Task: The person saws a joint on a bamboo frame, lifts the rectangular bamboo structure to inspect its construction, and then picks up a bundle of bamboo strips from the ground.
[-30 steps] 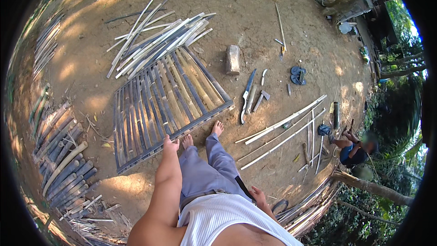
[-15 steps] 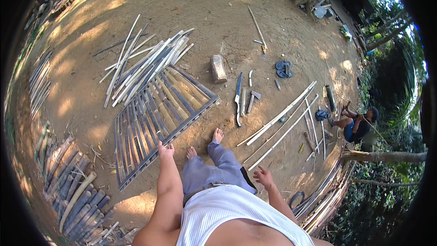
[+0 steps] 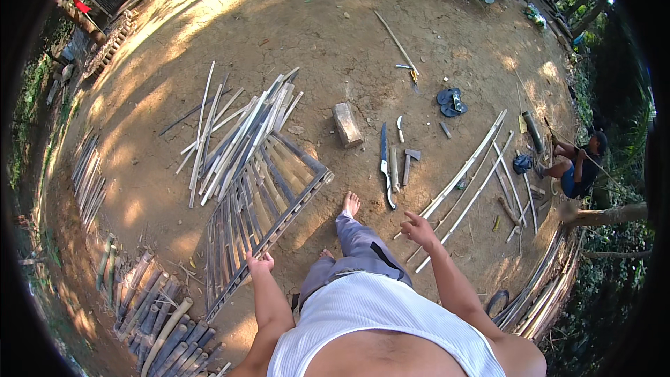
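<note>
I stand barefoot on bare earth beside a flat panel of woven bamboo slats [image 3: 262, 199]. My left hand [image 3: 259, 263] hangs at the panel's near edge, fingers loosely curled, holding nothing. My right hand [image 3: 419, 227] is raised and empty, fingers apart, over the ground near two long bamboo strips [image 3: 464, 181]. A long blade [image 3: 384, 165] and a hammer [image 3: 409, 163] lie on the ground just ahead of my right foot [image 3: 350, 204].
A loose bundle of split bamboo [image 3: 234, 132] lies past the panel. A wooden block [image 3: 347, 124], sandals [image 3: 450, 100], and stacked bamboo poles [image 3: 157, 314] at lower left. Another person [image 3: 576, 164] sits at the right by more strips.
My view has swung so the panel sits further left. My right hand has risen from my side and out to the right; my left hand has stayed by the panel's edge.
</note>
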`<state>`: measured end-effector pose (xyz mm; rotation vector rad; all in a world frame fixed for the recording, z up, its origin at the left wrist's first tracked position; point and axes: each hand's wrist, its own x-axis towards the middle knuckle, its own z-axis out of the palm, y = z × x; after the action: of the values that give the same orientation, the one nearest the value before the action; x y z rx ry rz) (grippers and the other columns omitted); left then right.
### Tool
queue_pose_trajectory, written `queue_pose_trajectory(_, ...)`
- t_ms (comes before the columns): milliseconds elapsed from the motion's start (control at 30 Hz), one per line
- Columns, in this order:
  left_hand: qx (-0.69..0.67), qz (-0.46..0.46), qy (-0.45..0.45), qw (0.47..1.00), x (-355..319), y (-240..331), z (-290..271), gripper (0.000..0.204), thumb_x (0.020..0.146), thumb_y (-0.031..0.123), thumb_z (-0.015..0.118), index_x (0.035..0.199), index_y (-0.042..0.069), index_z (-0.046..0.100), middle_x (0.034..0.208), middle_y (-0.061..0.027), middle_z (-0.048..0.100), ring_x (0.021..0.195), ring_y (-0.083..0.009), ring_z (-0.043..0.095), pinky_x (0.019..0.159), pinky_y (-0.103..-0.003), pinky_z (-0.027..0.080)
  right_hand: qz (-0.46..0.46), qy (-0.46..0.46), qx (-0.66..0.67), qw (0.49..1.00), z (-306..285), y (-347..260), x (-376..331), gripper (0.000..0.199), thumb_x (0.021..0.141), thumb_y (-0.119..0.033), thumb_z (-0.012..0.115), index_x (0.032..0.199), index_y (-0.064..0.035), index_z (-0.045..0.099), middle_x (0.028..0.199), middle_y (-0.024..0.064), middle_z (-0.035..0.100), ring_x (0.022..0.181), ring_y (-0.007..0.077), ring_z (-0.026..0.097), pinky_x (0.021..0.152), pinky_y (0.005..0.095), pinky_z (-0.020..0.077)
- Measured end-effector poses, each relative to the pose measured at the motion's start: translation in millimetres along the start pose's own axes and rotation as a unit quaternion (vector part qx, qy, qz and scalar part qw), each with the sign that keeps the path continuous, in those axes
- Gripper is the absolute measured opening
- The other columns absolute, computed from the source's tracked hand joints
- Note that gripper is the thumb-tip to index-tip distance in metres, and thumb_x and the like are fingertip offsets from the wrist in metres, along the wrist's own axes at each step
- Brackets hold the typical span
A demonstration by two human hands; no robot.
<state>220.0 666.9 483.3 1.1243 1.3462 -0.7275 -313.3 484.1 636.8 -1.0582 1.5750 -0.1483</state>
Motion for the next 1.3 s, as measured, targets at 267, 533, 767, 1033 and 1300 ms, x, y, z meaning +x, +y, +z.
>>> queue_pose_trajectory(267,-0.025,0.086,0.047,0.995,-13,72,51,0.047,0.083,0.057,0.075,0.099,0.013,0.072,0.098,0.0012,0.076,0.089,-0.0154,0.070,0.076,-0.034,0.058,-0.096,0.004,-0.003,0.995,-43,-114,90,0.061,0.096,-0.027,0.067,0.149,-0.0008,0.049,0.095,0.0112,0.074,0.082,0.0172,0.068,0.077,0.0324,0.0538)
queue_pose_trajectory(533,-0.073,0.105,-0.145,0.981,-45,110,114,0.058,0.098,0.040,0.060,0.146,0.009,0.051,0.146,-0.0167,0.057,0.126,-0.0390,0.060,0.098,-0.057,0.054,-0.089,-0.113,0.052,0.988,-19,-209,157,0.065,0.098,-0.028,0.066,0.154,-0.0025,0.044,0.114,0.0122,0.070,0.093,0.0172,0.068,0.077,0.0323,0.0553)
queue_pose_trajectory(767,-0.072,0.197,-0.044,0.977,-49,102,148,0.045,0.091,0.031,0.072,0.125,0.003,0.059,0.129,-0.0128,0.065,0.111,-0.0318,0.067,0.088,-0.052,0.060,-0.039,-0.245,0.101,0.964,52,-359,196,0.061,0.102,-0.026,0.061,0.156,-0.0074,0.039,0.135,0.0148,0.065,0.118,0.0243,0.066,0.098,0.0390,0.0529)
queue_pose_trajectory(1033,-0.074,0.217,-0.066,0.971,-65,128,167,0.032,0.084,0.023,0.081,0.103,0.005,0.063,0.102,-0.0082,0.069,0.091,-0.0276,0.069,0.076,-0.043,0.062,0.092,-0.352,0.067,0.929,197,-449,298,0.064,0.099,-0.040,0.065,0.150,-0.0085,0.042,0.138,0.0189,0.058,0.119,0.0338,0.062,0.102,0.0489,0.0517)
queue_pose_trajectory(1300,-0.106,0.192,-0.072,0.973,-109,146,205,0.030,0.087,0.017,0.074,0.110,0.002,0.062,0.107,-0.0144,0.068,0.098,-0.0315,0.068,0.082,-0.053,0.061,0.260,-0.402,0.010,0.878,299,-465,353,0.043,0.098,-0.040,0.066,0.122,-0.0057,0.060,0.112,0.0144,0.072,0.100,0.0289,0.073,0.088,0.0499,0.0608)
